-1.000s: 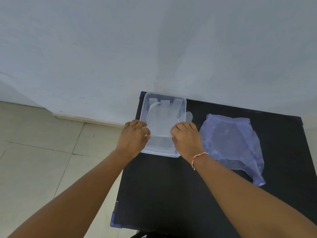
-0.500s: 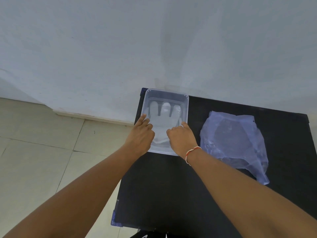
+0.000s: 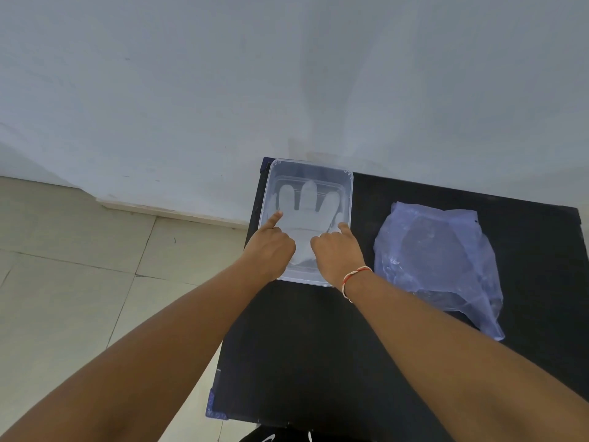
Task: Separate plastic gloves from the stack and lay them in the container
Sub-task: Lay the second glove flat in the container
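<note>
A clear plastic container (image 3: 310,167) stands at the table's far left corner. Inside it a translucent white plastic glove (image 3: 307,215) lies flat, fingers spread toward the wall. My left hand (image 3: 271,247) rests over the container's near left side, index finger stretched out and pressing the glove's left edge. Over the near right side is my right hand (image 3: 336,250), its index finger pressing the glove near the thumb. Neither hand grips anything. The stack of gloves in a crumpled clear bag (image 3: 436,260) lies to the right of the container.
The black table (image 3: 318,346) stands against a pale wall (image 3: 223,74). Its left edge drops off to a tiled floor (image 3: 79,282). A red and white thread band circles my right wrist (image 3: 355,277).
Both hands let go of the glove's cuff and slid forward. The glove went from partly draped over the rim to lying flat inside, with index fingers now pressing its sides.
</note>
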